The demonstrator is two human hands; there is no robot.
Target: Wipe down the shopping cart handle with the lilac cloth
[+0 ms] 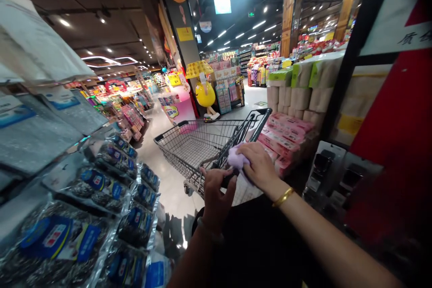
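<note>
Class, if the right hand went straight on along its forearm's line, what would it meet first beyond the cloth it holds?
Probably the wire shopping cart, past the lilac cloth in the right hand, though depth is hard to judge here.

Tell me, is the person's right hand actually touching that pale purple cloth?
Touching. The head view shows it: the right hand lies directly against the pale purple cloth, fingers bent over it, with no gap between them.
</note>
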